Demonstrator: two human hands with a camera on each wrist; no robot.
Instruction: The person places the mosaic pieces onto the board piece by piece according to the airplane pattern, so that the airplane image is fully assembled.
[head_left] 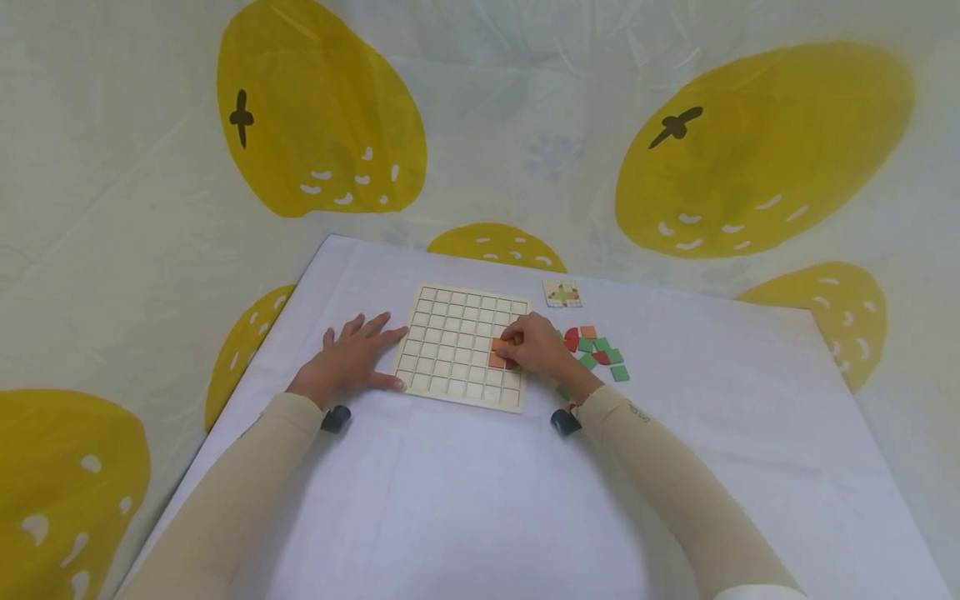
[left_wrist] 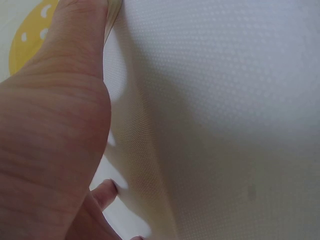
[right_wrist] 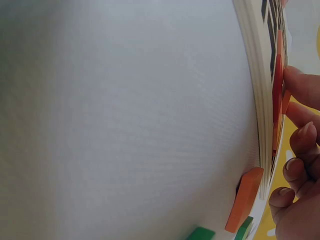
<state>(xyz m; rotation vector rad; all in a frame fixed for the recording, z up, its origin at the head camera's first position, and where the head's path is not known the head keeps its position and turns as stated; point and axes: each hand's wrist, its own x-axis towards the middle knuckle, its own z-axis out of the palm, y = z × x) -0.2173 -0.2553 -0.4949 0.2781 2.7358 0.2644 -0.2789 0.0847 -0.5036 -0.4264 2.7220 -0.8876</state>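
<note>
A pale wooden grid board lies on the table. My left hand is spread beside it, with thumb and index fingertips right at its left edge. Over the board's right side, my right hand pinches a small orange tile between thumb and index finger. Just under those fingers, another orange tile sits on the grid. A red piece also rests there, partly hidden by the hand in the head view. In the left wrist view, the palm and thumb fill the left side.
Right of the board lie loose green tiles, red pieces and an orange tile. A small pattern card is behind them. White cloth covers the table, and a lemon-printed curtain hangs beyond it.
</note>
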